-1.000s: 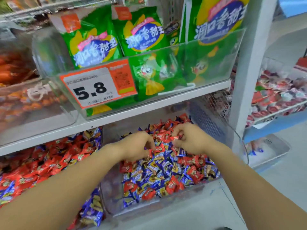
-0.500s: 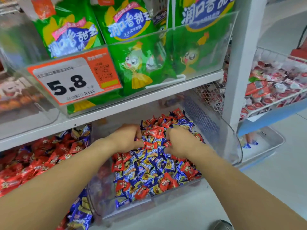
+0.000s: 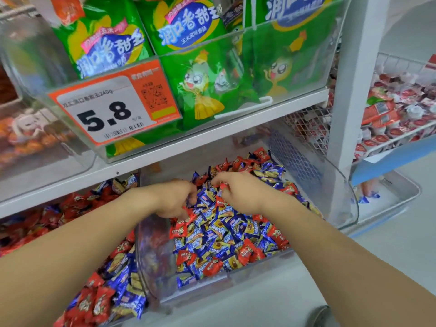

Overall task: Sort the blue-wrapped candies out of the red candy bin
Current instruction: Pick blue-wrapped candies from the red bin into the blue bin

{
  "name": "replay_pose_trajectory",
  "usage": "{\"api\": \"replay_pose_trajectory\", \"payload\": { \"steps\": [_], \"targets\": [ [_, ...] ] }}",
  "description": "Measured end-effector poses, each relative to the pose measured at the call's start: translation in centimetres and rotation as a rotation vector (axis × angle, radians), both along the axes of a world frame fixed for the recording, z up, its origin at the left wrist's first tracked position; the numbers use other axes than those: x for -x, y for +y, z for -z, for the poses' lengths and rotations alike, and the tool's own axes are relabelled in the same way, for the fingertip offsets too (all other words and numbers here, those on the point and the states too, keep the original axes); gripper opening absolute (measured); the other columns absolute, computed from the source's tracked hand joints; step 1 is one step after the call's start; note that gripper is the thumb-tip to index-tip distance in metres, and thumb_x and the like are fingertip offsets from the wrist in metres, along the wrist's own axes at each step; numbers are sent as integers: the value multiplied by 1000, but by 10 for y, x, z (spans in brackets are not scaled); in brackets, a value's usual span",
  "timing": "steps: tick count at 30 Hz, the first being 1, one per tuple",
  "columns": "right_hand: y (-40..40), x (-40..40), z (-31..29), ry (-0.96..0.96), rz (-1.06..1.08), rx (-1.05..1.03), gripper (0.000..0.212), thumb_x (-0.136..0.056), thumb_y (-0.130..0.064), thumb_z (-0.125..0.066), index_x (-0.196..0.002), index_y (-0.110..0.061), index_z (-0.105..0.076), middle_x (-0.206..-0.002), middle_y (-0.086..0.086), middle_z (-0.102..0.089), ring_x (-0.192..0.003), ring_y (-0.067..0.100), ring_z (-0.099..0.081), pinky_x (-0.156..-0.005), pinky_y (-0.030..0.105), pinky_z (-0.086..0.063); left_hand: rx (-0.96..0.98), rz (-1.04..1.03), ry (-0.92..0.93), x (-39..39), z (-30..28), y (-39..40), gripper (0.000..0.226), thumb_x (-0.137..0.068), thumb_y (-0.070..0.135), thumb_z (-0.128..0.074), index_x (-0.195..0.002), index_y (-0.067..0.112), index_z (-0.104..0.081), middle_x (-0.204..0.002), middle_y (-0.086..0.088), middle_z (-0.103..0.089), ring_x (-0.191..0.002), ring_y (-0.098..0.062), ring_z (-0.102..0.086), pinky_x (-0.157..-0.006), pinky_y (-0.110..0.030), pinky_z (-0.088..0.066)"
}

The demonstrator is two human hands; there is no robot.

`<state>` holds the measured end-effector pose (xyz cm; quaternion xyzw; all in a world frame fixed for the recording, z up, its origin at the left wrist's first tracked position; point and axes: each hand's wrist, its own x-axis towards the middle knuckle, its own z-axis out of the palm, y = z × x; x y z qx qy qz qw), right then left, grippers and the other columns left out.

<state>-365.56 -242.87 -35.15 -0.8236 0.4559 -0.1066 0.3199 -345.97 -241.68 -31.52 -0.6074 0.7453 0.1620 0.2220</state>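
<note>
1. Both hands are seen reaching into a clear plastic bin (image 3: pixel 339 192) on the lower shelf, which is filled with mixed blue-wrapped candies (image 3: pixel 221 232) and red-wrapped candies (image 3: pixel 185 256).
2. The left hand (image 3: pixel 175 199) is curled over the pile at the far left of the bin; red wrapper shows at its fingertips, but exactly what is gripped cannot be told, as the fingers are turned under.
3. The right hand (image 3: pixel 238 192) rests on the pile beside it, fingers bent; a red wrapper seems pinched at its fingertips, though blur leaves this uncertain.
4. A neighbouring bin (image 3: pixel 139 232) at the left also holds red and blue candies and is partly hidden by the left forearm.
5. Above, green snack bags (image 3: pixel 188 67) stand behind a price tag (image 3: pixel 113 109) reading 5.8; their tops are cut off.
</note>
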Motion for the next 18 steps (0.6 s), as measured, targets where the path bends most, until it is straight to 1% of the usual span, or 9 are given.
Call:
{"api": "replay_pose_trajectory", "payload": {
  "steps": [2,3,5,7,9,12,14,16,18],
  "targets": [
    [2,-20,9,96,-32,25,42,-97,-7,-46,-137,-21,-52,-125,16,-53,-101,28,-55,-84,33,-48,-34,15,-59,3,8,2,44,-80,29,-79,-116,23,-55,-105,1,-56,-93,-19,-55,-76,-29,-44],
    [4,-27,11,146,-28,43,42,-96,-6,-50,-136,-18,-53,-127,18,-50,-106,31,-55,-88,37,-49,-33,21,-70,5,12,2,47,-79,30,-80,-117,21,-55,-107,1,-56,-94,-19,-53,-75,-28,-42],
    [6,-33,13,188,-3,87,36,-93,-12,-62,-128,-12,-56,-122,17,-51,-108,34,-56,-87,39,-50,-12,26,-75,6,16,3,49,-76,30,-82,-115,18,-55,-103,0,-54,-92,-19,-50,-73,-28,-38],
    [6,-32,11,186,44,122,28,-90,-13,-68,-115,-7,-59,-113,15,-56,-102,33,-60,-78,37,-49,11,35,-70,6,19,3,48,-75,28,-83,-112,15,-56,-101,-1,-54,-91,-21,-50,-71,-28,-36],
    [5,-29,11,169,78,127,16,-90,-6,-66,-105,-6,-60,-105,15,-60,-97,33,-62,-72,35,-47,28,66,-73,4,20,2,43,-76,26,-82,-110,15,-58,-101,-2,-56,-93,-22,-53,-72,-28,-37],
    [5,-24,11,130,77,82,9,-88,1,-61,-95,-4,-63,-97,15,-65,-93,32,-63,-77,41,-55,-5,92,-92,1,15,2,35,-75,23,-83,-101,15,-61,-92,1,-56,-85,-20,-52,-66,-27,-36],
    [4,-21,10,66,90,51,12,-88,-1,-58,-97,-4,-65,-97,16,-66,-97,33,-62,-79,44,-55,-73,90,-96,0,9,1,33,-73,24,-85,-91,17,-59,-83,5,-57,-79,-18,-53,-60,-28,-36],
    [7,-17,3,-16,81,7,13,-94,-8,-57,-104,-11,-63,-100,10,-61,-97,29,-59,-75,34,-49,-131,76,-89,1,4,-1,34,-73,24,-86,-84,19,-54,-75,7,-56,-73,-16,-53,-56,-25,-37],
    [10,-15,-2,-53,44,-43,17,-98,-14,-54,-112,-18,-61,-102,5,-54,-97,26,-59,-72,29,-44,-157,97,-119,2,1,-1,35,-73,24,-85,-91,18,-55,-84,4,-59,-79,-17,-54,-61,-26,-42]
  ]
}}
